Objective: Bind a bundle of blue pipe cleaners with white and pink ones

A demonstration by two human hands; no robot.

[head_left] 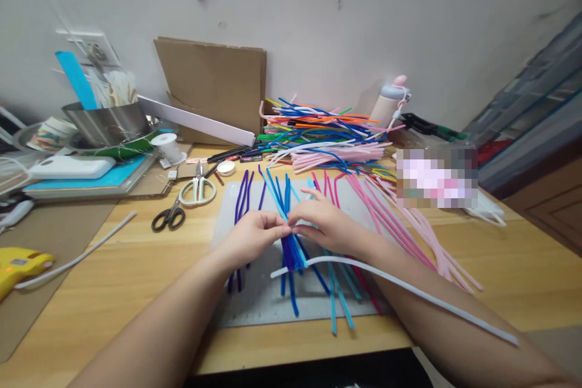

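Note:
My left hand is closed in a pinch on a bundle of blue pipe cleaners, dark blue to light blue. Meeting it at the bundle's middle, my right hand also has thumb and fingertips pinched there. A long white pipe cleaner crosses the bundle's lower end and curves out over my right forearm. Under my hands, a grey mat carries loose purple pipe cleaners, light blue pipe cleaners and pink ones. What exactly lies between my fingertips is partly hidden.
Behind the mat is a heap of mixed pipe cleaners, with pink strands to the right. White-handled scissors and black-handled scissors lie left. A yellow glue gun sits far left; cardboard leans on the wall.

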